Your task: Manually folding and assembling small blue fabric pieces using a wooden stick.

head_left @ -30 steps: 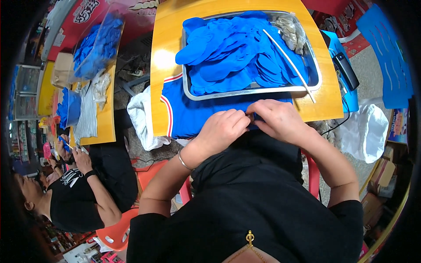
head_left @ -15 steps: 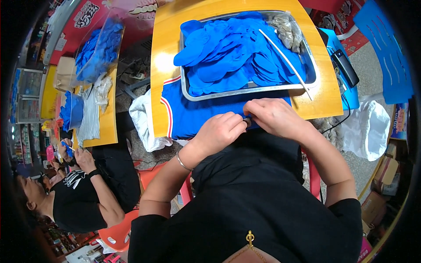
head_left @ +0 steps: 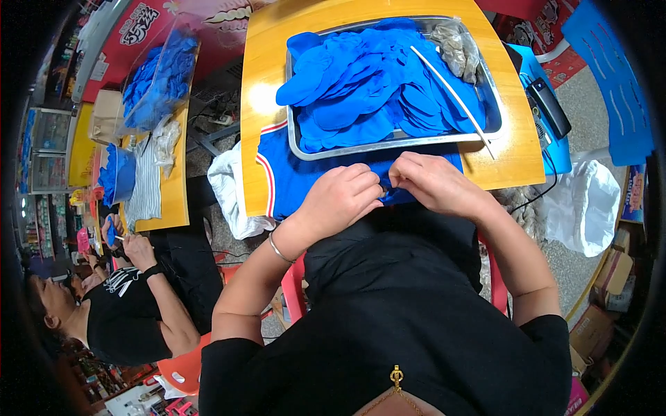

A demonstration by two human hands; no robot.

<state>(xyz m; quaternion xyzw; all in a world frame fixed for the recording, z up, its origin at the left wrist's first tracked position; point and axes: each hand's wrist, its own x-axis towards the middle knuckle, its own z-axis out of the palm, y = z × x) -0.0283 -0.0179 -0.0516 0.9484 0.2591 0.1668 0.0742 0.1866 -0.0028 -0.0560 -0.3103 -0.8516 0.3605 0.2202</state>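
My left hand (head_left: 345,192) and my right hand (head_left: 431,183) are close together at the table's near edge, over a blue jersey (head_left: 295,177) with red and white trim. The fingers of both are bent and pinched. Between the fingertips shows a little dark, small thing, too hidden to name. Just beyond the hands stands a metal tray (head_left: 494,114), heaped with flat, rounded blue fabric pieces (head_left: 361,83). A thin white stick (head_left: 451,87) lies slanted across the tray's right side, its end past the rim. A clear bag of greyish-beige pieces (head_left: 454,50) rests in the far right corner.
The yellow table (head_left: 517,156) carries the tray. At right are a blue container (head_left: 558,156) with a black device (head_left: 548,107), a white bag (head_left: 583,208) and a blue chair (head_left: 610,76). At left, a co-worker (head_left: 139,312) holds something blue beside another table (head_left: 179,201).
My fingertips have drawn slightly apart, with my left hand shifted a little to the left. The tray and jersey have not moved.
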